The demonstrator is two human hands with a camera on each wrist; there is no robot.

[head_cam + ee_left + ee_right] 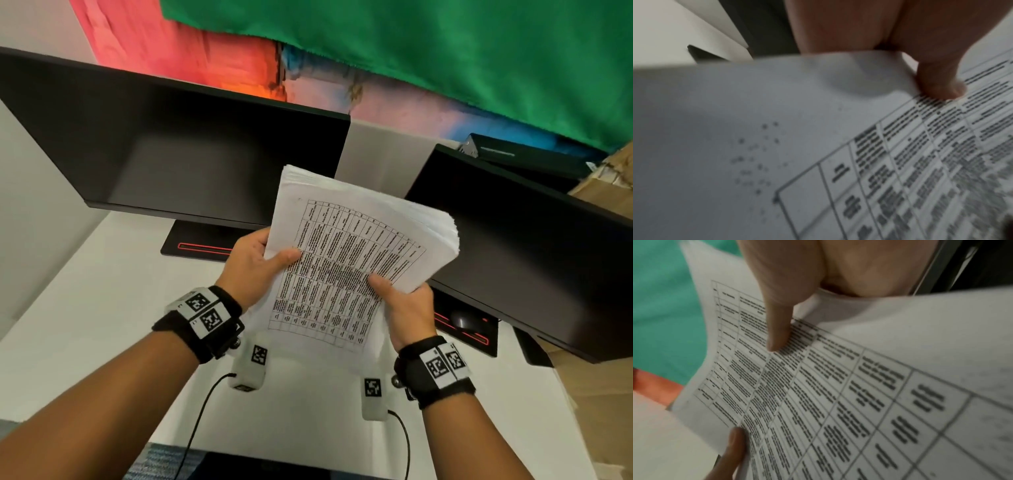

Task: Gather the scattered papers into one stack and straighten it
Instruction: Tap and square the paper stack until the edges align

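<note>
A thick stack of white papers (346,246) with a printed table on its top sheet is held up in the air above the white desk (102,308), tilted and slightly bowed. My left hand (260,263) grips its left edge, thumb on top of the sheet. My right hand (400,301) grips the right lower edge, thumb pressed on the table print. In the left wrist view the paper stack (777,129) fills the frame with my thumb (937,84) on it. In the right wrist view the paper stack (838,386) shows both thumbs on it. The fingers under the stack are hidden.
Two dark monitors stand behind: one at left (178,150), one at right (520,246). A dark mouse (462,320) lies under the right monitor. Cardboard boxes (603,192) sit at far right. A green cloth (411,54) hangs on the wall.
</note>
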